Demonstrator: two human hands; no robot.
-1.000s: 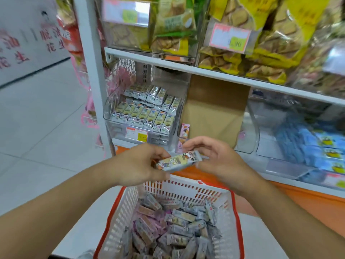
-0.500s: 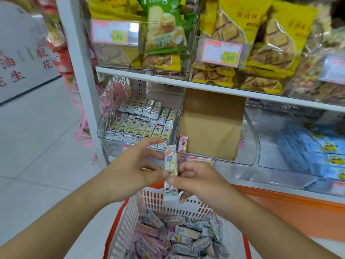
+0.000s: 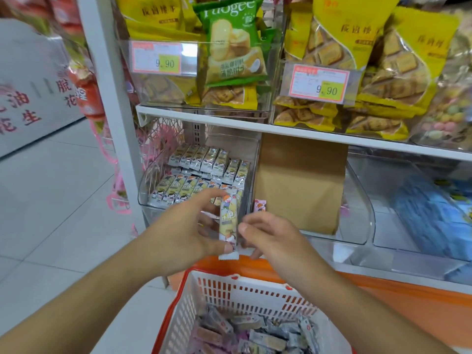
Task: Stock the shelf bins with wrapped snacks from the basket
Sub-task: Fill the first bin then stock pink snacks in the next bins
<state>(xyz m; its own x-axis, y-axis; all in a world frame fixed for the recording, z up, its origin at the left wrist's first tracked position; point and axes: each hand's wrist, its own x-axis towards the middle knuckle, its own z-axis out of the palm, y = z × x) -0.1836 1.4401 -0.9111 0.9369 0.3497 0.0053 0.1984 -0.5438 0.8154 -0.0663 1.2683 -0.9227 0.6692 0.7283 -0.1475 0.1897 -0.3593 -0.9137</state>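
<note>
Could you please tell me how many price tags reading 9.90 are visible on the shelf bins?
2: one price tag on the upper left bin, one on the upper middle bin. Lower bins' tags may be hidden behind the hands.

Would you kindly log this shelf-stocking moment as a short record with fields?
held item: wrapped snack bar, upright between both hands
left hand: grip on the bar's lower end, thumb near the bottom
right hand: fingers curled at the bar's right edge
target bin: clear shelf bin, rows of matching bars inside
basket: white with red rim, below the hands, holds many wrapped snacks
neighbouring bin: brown cardboard standing inside
</note>
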